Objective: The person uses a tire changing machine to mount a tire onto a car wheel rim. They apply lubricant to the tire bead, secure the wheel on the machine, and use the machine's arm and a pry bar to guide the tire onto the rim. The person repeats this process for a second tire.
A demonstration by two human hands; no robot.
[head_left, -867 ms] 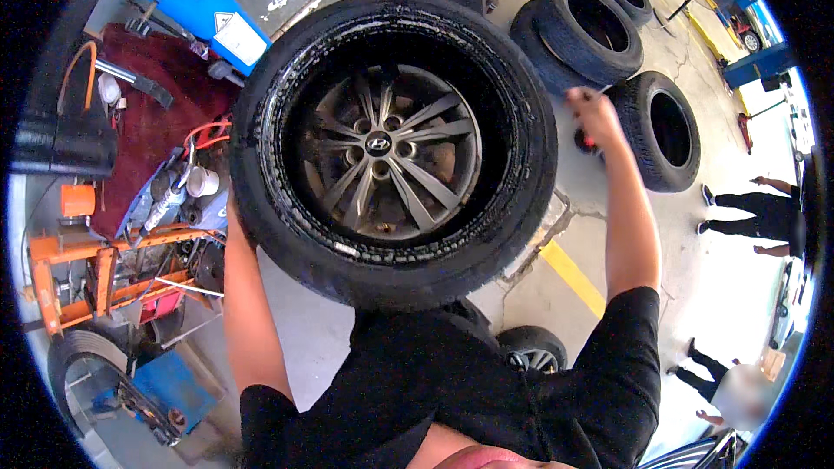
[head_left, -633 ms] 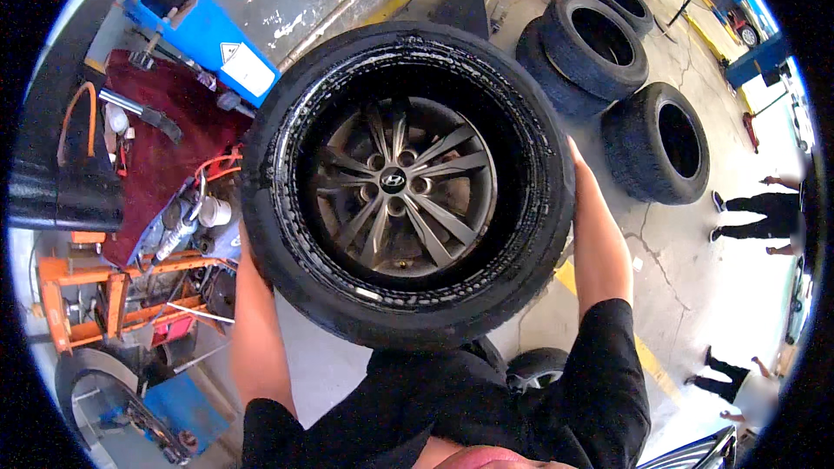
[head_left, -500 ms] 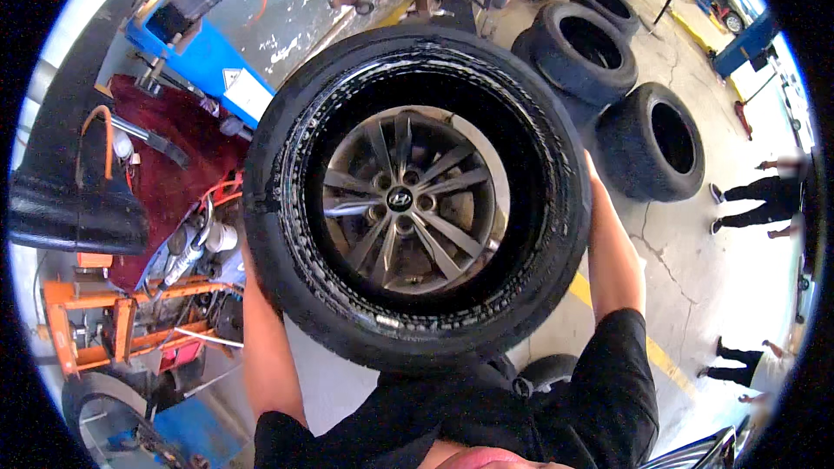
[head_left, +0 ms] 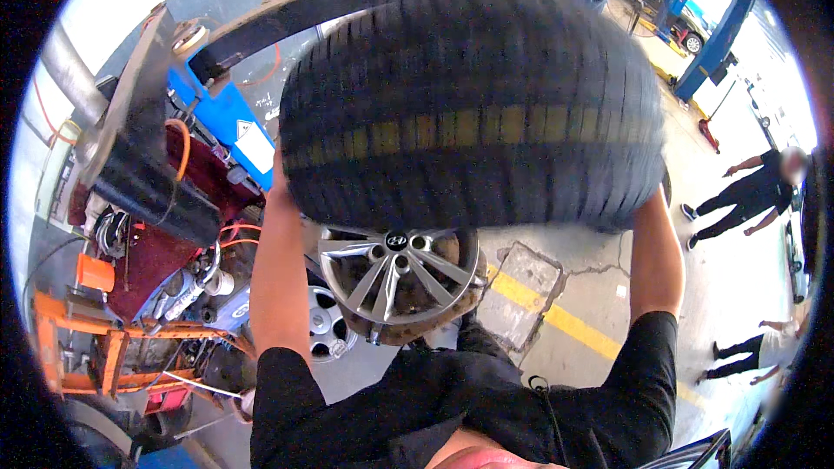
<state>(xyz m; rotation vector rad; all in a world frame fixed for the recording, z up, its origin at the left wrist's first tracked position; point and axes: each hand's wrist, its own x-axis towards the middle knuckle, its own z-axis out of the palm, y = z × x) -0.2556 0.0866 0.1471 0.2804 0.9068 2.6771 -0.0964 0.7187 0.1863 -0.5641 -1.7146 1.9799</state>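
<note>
Both hands' grip clamps the raised tyre [head_left: 473, 113] at its sides.

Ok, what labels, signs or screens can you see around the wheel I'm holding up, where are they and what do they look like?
White label: on the blue machine panel, left of the tyre; rectangular, tilted, with a small triangular warning symbol at its top.
Round emblem: at the hub of the silver alloy rim, below the tread; small dark oval badge.
No screens or packages can be made out.
</note>
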